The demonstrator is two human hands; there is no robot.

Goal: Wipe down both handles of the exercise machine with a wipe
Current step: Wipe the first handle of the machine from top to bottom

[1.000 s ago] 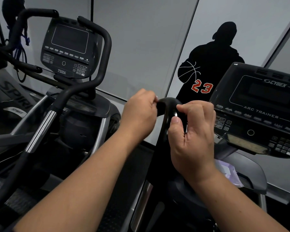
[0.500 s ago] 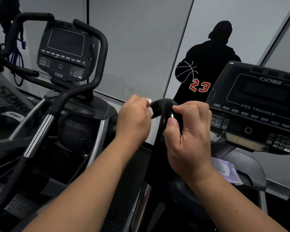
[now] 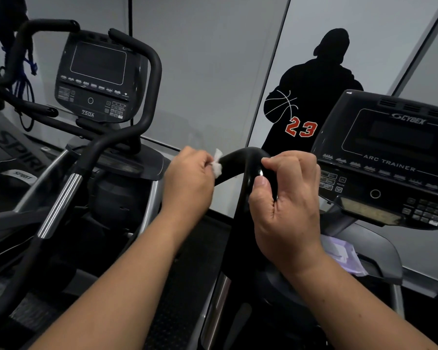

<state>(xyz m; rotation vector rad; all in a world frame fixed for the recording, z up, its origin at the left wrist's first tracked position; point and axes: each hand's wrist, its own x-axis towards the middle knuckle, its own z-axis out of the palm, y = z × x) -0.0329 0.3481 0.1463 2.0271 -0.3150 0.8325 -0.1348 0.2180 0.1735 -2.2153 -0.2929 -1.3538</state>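
A black curved handle [image 3: 240,160] of the Cybex Arc Trainer rises in front of me and bends left at its top. My left hand [image 3: 187,175] grips a small white wipe [image 3: 217,164] and holds it against the left end of that bend. My right hand [image 3: 286,205] curls round the handle just right of the bend, thumb on its near side. The machine's other handle is out of view.
The Arc Trainer console [image 3: 387,157] stands to the right. A pale purple wipe packet [image 3: 341,256] lies on the shroud below it. A second machine with console [image 3: 96,77] and black handlebars [image 3: 147,79] stands to the left. A wall with a silhouette mural is behind.
My left hand has slid leftwards along the top of the handle, and the white wipe now shows at its fingertips. My right hand keeps its grip.
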